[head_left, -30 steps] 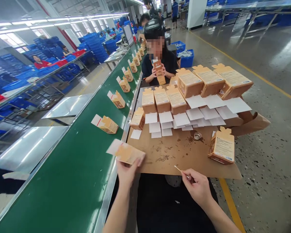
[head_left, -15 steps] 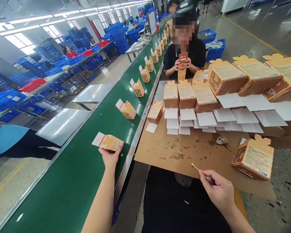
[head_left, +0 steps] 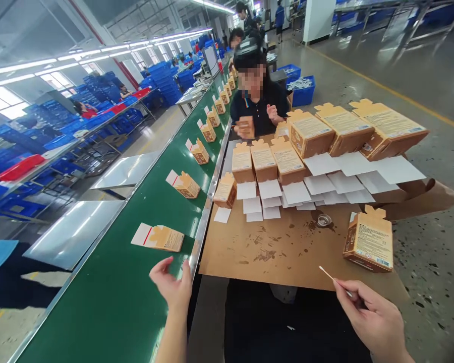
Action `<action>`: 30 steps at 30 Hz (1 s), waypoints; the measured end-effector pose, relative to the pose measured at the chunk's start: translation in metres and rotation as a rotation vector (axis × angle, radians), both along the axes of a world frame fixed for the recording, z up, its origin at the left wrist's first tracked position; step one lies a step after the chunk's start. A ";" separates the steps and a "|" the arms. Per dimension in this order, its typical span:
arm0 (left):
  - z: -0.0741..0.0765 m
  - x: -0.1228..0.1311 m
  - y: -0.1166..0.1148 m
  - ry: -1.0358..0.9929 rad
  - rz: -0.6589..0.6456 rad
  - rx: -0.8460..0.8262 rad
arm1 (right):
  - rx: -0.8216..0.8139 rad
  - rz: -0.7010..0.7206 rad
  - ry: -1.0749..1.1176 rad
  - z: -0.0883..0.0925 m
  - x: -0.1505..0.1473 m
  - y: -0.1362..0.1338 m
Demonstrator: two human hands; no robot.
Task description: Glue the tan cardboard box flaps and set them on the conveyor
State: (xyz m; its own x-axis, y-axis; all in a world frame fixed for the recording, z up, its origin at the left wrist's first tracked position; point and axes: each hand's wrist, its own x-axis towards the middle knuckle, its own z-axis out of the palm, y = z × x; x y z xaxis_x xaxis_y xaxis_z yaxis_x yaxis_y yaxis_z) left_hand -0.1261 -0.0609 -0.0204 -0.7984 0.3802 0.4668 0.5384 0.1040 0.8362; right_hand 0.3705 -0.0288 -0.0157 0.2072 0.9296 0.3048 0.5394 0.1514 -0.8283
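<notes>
My left hand [head_left: 173,282] is over the green conveyor belt [head_left: 109,287], fingers apart and nothing in them. Just beyond its fingertips a small tan carton [head_left: 168,238] lies on the belt, its white flap with a red stripe pointing left. Between thumb and fingers of my right hand [head_left: 371,312] is a cotton swab [head_left: 327,273], its white tip pointing up and left. That hand is in front of the cardboard sheet [head_left: 234,257]. A brown and cream carton [head_left: 371,239] sits upright on the sheet's right side, beyond the right hand.
Stacked cartons [head_left: 287,161] with white flaps hanging forward fill the back of the cardboard. A small clear dish [head_left: 324,220] sits among wet spots. More cartons [head_left: 189,185] line the belt. Across the stack sits a co-worker [head_left: 259,101], hands raised. A metal rail [head_left: 208,206] edges the belt.
My left hand has let go of the small carton and drawn back toward me, opening. The co-worker's hands no longer hold up a carton. My view has turned to the right.
</notes>
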 end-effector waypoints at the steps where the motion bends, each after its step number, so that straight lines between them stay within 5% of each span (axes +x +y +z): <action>1: 0.008 0.007 0.020 -0.039 -0.092 -0.034 | -0.001 0.012 0.006 0.000 0.000 -0.001; 7: 0.060 0.025 0.207 -0.269 -0.379 -0.382 | 0.079 0.132 0.104 0.013 -0.031 0.007; 10: 0.064 0.030 0.245 -0.322 -0.444 -0.546 | 0.087 0.145 0.113 0.017 -0.036 0.005; 13: 0.062 0.035 0.222 -0.345 -0.466 -0.656 | 0.091 0.121 0.099 0.019 -0.028 -0.003; 16: 0.057 0.038 0.163 -0.349 -0.484 -0.708 | 0.091 0.137 0.107 0.022 -0.017 -0.008; 22: 0.027 0.049 0.053 -0.701 -0.607 -0.496 | 0.095 0.157 0.112 0.028 -0.019 -0.005; 25: 0.011 0.066 0.036 -0.659 -0.632 -0.507 | 0.056 0.223 0.141 0.025 -0.038 0.000; 30: -0.008 0.110 0.037 -0.263 -0.645 -0.528 | -0.052 0.332 0.378 0.007 -0.092 0.008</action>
State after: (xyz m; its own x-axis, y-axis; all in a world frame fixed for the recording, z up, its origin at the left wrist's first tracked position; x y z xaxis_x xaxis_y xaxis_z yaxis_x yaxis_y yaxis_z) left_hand -0.0159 -0.0239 -0.0283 -0.4095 0.9098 -0.0672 0.4224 0.2544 0.8700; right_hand 0.2785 -0.0206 -0.0086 -0.0150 0.9761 0.2169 0.1305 0.2170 -0.9674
